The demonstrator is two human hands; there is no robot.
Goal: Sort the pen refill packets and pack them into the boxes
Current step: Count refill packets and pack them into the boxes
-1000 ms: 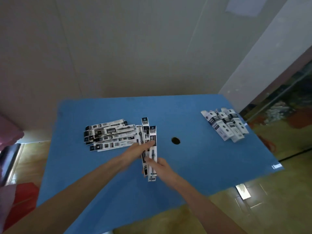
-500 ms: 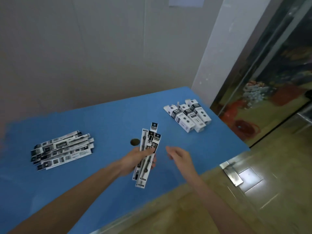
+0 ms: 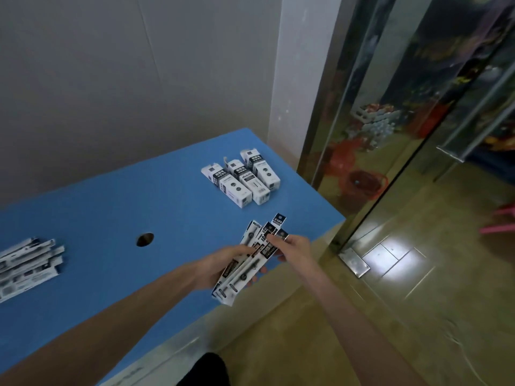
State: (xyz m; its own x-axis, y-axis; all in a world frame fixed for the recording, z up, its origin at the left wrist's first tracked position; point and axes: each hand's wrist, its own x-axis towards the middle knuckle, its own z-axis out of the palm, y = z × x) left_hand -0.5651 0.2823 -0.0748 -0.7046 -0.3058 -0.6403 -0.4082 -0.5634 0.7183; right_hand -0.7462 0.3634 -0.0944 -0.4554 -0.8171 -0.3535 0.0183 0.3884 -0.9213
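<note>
At the far left edge of the blue tabletop (image 3: 111, 207) lies a pile (image 3: 26, 264) of long, flat pen refill packets, white with black printed panels, stacked roughly parallel and partly cut off by the frame. Their print is too blurred to read. To the right of the pile, well apart from it, a dark round hole (image 3: 145, 239) sits in the tabletop.

Further right, over the near edge, the left hand (image 3: 223, 264) grips a fanned bunch of packets (image 3: 250, 259) around its lower half, fingers curled under and thumb on top. The packets are narrow white strips with black label blocks, and dark refills show through clear windows along them; the upper ends splay apart. The right hand (image 3: 294, 246) pinches the top end of one packet in the bunch, thumb and fingers closed on it.

Beyond the hands, toward the far right corner, three boxes (image 3: 241, 178) lie side by side, touching, white with black bands and small round marks. The middle one has a raised end flap; what any of them holds cannot be seen. The writing on them is illegible.

To the right stand a white pillar (image 3: 295, 79) and a reflective glass door (image 3: 404, 107).
</note>
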